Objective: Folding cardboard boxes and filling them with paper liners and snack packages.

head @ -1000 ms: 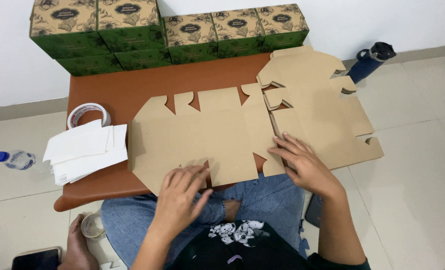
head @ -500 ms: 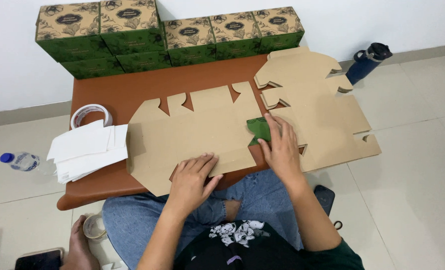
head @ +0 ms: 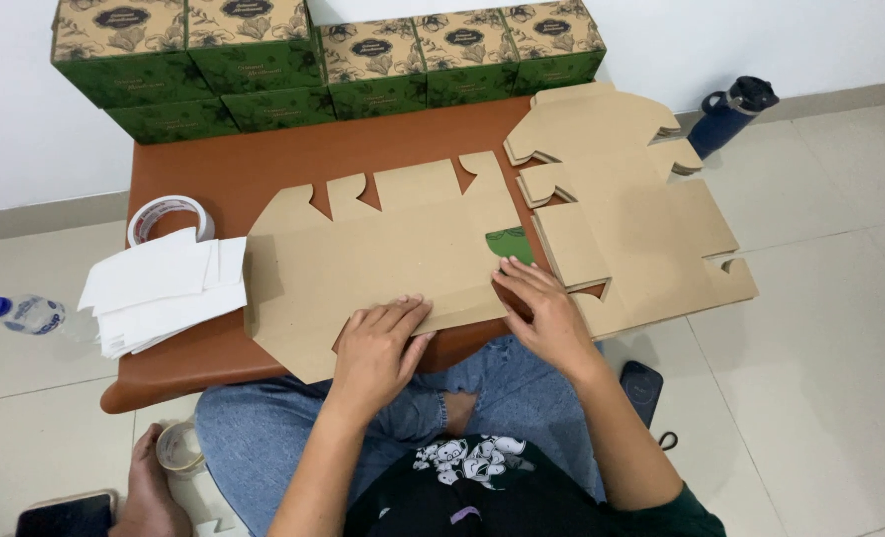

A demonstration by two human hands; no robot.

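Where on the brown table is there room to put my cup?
Bare brown tabletop shows between the green-and-tan boxes, the white tape roll and the flat tan cardboard sheet. The front is crowded: left hand and right hand press the cardboard, and white folded papers fill the left edge.

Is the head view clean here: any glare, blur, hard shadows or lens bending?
Head view: soft, even light, no glare on the table; sharp on both hands, left hand and right hand, on the flat carton; faint shadows only; wide-angle bending shows at the boxes and wall line.
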